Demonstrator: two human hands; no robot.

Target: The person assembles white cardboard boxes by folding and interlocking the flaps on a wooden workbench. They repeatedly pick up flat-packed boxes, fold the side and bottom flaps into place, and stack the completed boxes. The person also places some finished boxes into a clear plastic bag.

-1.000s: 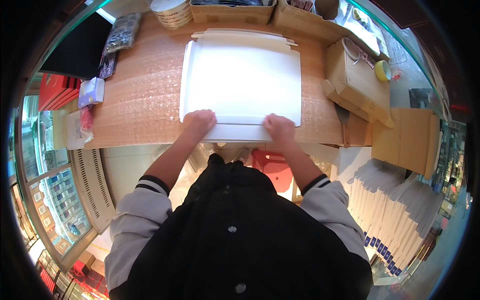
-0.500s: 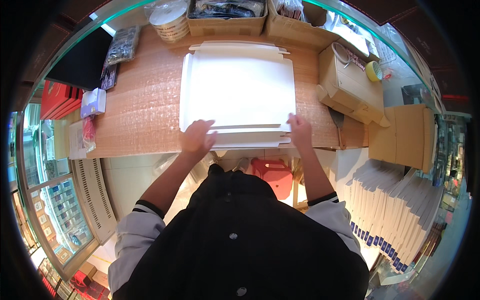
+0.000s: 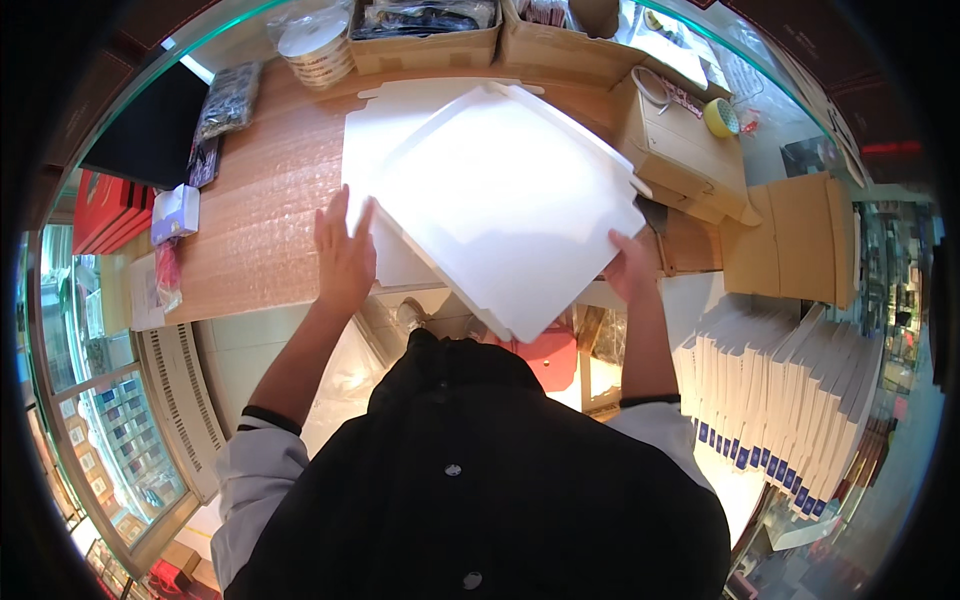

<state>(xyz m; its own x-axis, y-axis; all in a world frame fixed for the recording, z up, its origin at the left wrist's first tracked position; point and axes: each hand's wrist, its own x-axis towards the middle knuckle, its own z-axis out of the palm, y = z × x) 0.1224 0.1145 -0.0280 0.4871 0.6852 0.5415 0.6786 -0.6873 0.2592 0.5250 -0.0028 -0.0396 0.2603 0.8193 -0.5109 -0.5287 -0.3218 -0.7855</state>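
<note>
Spanning most of the upper view, the wooden table (image 3: 250, 230) bears a white sheet (image 3: 385, 115) that looks flat, most of it hidden. Over it sits the white panel (image 3: 500, 190), turned cornerwise, its lowest corner out past the table's front edge. The left hand (image 3: 345, 250) is spread, fingers pointing up beside the panel's left corner; whether it touches I cannot tell. The right hand (image 3: 632, 268) has its fingers bent at the panel's right corner, though blur leaves it unclear whether they pinch the edge. As far as I can judge, the edge work is partly done: narrow strips (image 3: 440, 265) show along three sides, none visible along the lower right. Smallest of all, the tabs (image 3: 640, 186) near the right corner stick out loose, so the corners seem unjoined
</note>
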